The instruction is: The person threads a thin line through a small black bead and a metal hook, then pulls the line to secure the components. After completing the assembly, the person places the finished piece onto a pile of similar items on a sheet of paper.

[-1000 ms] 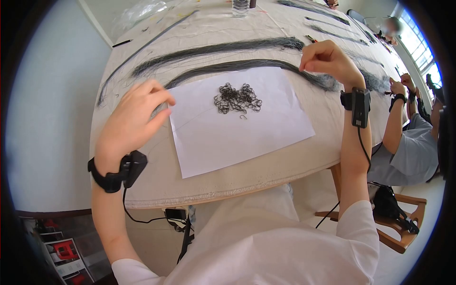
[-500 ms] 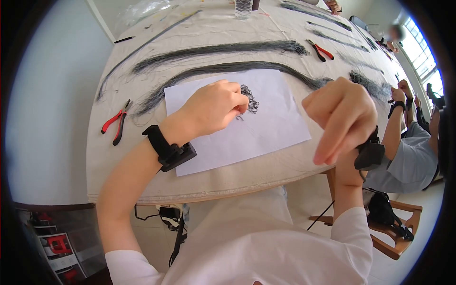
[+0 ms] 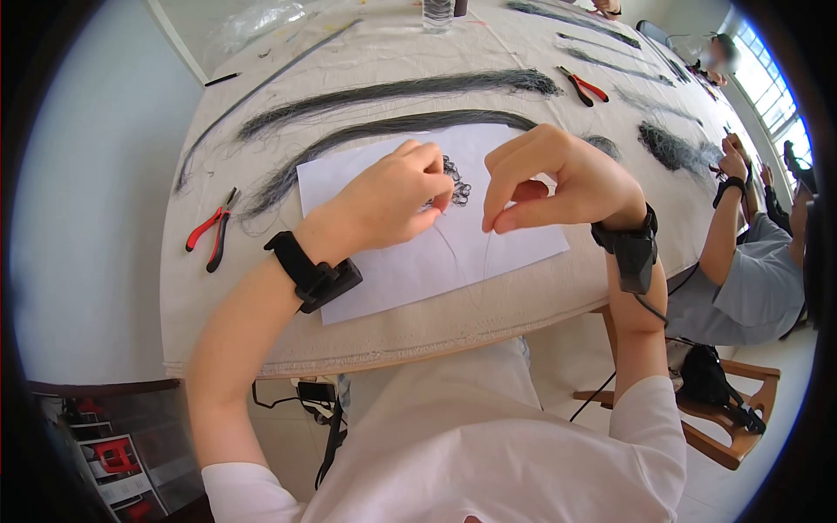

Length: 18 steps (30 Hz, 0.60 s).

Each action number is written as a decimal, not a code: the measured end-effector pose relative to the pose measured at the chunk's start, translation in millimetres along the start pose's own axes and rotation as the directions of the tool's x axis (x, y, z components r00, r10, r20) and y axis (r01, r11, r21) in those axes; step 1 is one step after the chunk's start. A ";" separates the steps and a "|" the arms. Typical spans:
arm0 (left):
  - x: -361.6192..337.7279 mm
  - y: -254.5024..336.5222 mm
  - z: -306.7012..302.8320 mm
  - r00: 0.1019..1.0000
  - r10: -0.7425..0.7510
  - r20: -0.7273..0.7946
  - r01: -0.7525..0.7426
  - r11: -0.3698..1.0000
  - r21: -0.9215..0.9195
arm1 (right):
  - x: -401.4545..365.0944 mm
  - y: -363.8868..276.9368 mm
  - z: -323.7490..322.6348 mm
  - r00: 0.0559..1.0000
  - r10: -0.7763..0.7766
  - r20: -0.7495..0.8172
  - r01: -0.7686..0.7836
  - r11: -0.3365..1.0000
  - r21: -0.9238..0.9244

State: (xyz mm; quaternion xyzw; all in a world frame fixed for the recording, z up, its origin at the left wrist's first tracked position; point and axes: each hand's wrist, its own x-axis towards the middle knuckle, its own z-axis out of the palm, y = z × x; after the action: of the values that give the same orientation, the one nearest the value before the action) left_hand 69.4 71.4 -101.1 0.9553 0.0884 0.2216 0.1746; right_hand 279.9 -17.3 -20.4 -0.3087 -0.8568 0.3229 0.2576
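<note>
A heap of small dark wire rings [image 3: 459, 186] lies on a white sheet of paper [image 3: 410, 275], mostly hidden behind my fingers. My left hand [image 3: 392, 199] rests over the heap with thumb and forefinger pinched together at its edge. My right hand [image 3: 551, 179] hovers just to the right, also pinched. A thin dark strand [image 3: 482, 257] hangs from each pinch and sags toward the paper between the two hands. Both wrists wear a black band with a cable.
Two long dark hair bundles [image 3: 392, 87] [image 3: 366, 131] lie beyond the paper. Red pliers [image 3: 209, 228] sit to the left, another red pair [image 3: 582, 85] farther back. A bottle [image 3: 438, 12] stands at the far edge. A seated co-worker [image 3: 750, 261] works on the right beside a wooden chair [image 3: 732, 431].
My left hand reached from the table's left side onto the ring heap. My right hand came down and in, and now pinches the strand next to the left.
</note>
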 end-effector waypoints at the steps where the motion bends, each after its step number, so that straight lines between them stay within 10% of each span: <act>1: -0.3 2.1 -0.6 0.996 -0.044 -0.082 0.039 0.997 -0.063 | -0.6 2.4 1.0 1.000 -0.002 -0.002 0.002 1.000 -0.001; 7: -0.3 29.6 -27.3 0.896 -0.438 -0.074 0.328 0.764 -0.555 | 1.4 22.9 14.8 0.964 0.172 -0.204 -0.198 0.974 -0.114; 18: -6.4 41.1 -8.0 0.751 -0.658 0.056 0.232 0.183 -0.955 | 15.4 42.6 43.5 0.874 -0.001 -0.486 -0.183 0.925 -0.332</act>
State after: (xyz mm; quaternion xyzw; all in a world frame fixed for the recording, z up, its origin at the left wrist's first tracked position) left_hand 63.8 34.2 -81.6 0.5455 0.2589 0.3433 0.7194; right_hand 257.1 1.9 -75.6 -0.4621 -0.7959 0.0825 0.3824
